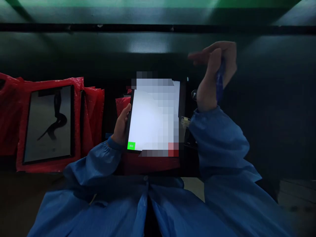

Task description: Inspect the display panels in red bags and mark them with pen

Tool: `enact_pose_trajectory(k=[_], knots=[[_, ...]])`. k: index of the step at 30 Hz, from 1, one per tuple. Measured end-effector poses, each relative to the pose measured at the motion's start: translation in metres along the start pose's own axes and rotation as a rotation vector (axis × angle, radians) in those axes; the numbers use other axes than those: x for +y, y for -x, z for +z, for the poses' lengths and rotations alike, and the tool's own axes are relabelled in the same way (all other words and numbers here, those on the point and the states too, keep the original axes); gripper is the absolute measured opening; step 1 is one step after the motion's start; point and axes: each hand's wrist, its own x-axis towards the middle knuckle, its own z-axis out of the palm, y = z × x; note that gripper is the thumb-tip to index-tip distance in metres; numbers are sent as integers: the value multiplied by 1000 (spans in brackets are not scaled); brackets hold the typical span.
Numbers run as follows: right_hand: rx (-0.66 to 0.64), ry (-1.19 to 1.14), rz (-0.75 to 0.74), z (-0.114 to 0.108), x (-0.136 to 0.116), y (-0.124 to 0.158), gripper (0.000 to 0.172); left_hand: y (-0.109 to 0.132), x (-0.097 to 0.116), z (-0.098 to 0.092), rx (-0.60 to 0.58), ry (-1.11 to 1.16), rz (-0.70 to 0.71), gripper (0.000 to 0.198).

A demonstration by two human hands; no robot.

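Note:
My left hand [120, 125] grips the left edge of a black-framed tablet [153, 115], whose bright screen is mostly pixelated and shows a small green button at its lower left corner. My right hand [213, 75] is raised to the right of the tablet, slightly blurred, with its fingers closed around a slim blue object [220, 80]. The blue object is partly hidden by the hand, and I cannot tell exactly what it is. Both forearms are in blue sleeves with gathered cuffs.
To the left, a dark-framed panel with a black curved mark [48, 125] rests against red bubble-wrap bags [92, 112]. A dark horizontal rail [158, 28] crosses the dark surface ahead. Small clear and black items [185, 122] sit behind my right forearm.

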Motion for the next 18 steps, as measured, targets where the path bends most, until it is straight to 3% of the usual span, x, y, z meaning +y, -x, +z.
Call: enact_pose_trajectory(k=[2, 4, 5, 7, 8, 12, 15, 18], knots=[[-255, 135, -58, -1, -23, 5, 26, 1, 0, 1, -66, 44, -32, 35], [-664, 266, -126, 0, -42, 17, 30, 2, 0, 4, -95, 71, -20, 36], [-841, 323, -162, 1, -48, 26, 45, 2, 0, 5, -99, 77, -6, 35], [-1047, 399, -211, 3, -53, 44, 68, 3, 1, 6, -97, 73, 15, 35], [-1078, 426, -223, 3, -54, 53, 65, 2, 1, 5, -101, 69, 20, 36], [-994, 496, -274, -4, -56, 77, 13, 0, 2, -1, -109, 77, 33, 32], [-822, 486, -302, -16, -65, 82, 8, 0, 3, -3, -71, 116, 36, 27], [-529, 514, -262, -36, -74, 84, 22, 1, 6, -2, -37, 120, 14, 29]])
